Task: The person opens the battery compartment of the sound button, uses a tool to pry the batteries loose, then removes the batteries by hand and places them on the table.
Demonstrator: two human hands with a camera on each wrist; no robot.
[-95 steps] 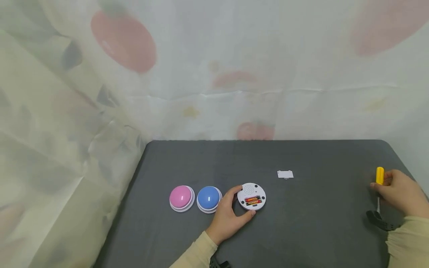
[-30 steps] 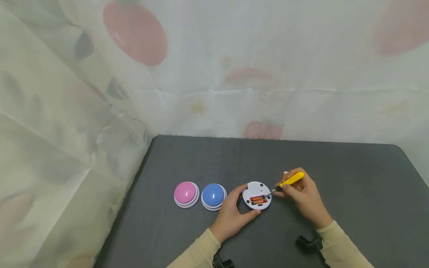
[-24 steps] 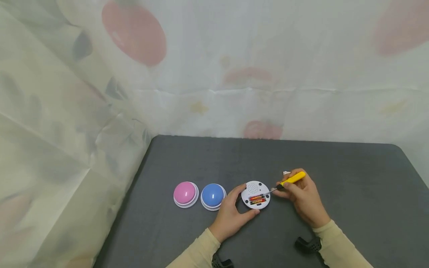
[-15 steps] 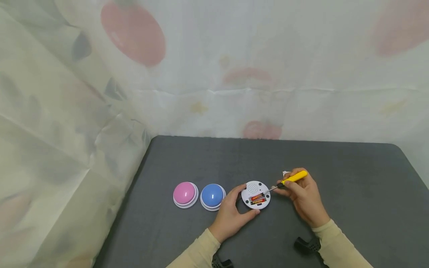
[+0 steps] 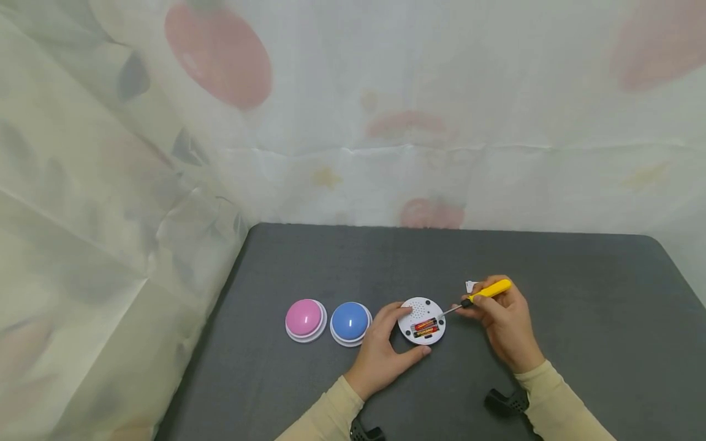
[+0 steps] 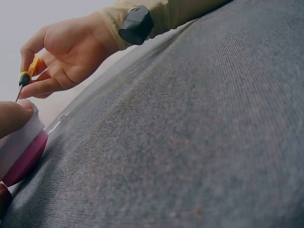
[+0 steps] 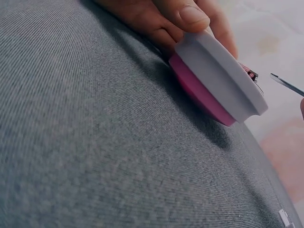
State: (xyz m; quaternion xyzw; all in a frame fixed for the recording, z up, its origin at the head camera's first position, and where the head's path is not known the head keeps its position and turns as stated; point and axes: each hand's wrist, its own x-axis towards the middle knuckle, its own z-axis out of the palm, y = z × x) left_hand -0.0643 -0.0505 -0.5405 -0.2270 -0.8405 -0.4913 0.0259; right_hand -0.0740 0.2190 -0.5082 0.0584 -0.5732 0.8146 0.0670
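The right hand [image 5: 504,324] grips a screwdriver [image 5: 494,288] slanting down leftward, tip just apart from the batteries [image 5: 425,328] in a white button [image 5: 421,314]. The left hand [image 5: 380,355] holds this button's rim, pink dome [image 7: 199,95] facing the table [image 5: 607,337], beside a blue button [image 5: 350,321].

buttons [image 5: 303,317] [image 5: 349,321] [image 5: 418,309]: 3; batteries [image 5: 425,324] [image 5: 426,332]: 2; screwdriver [image 5: 494,288]: 1; hands [image 5: 379,354] [image 5: 510,331]: 2
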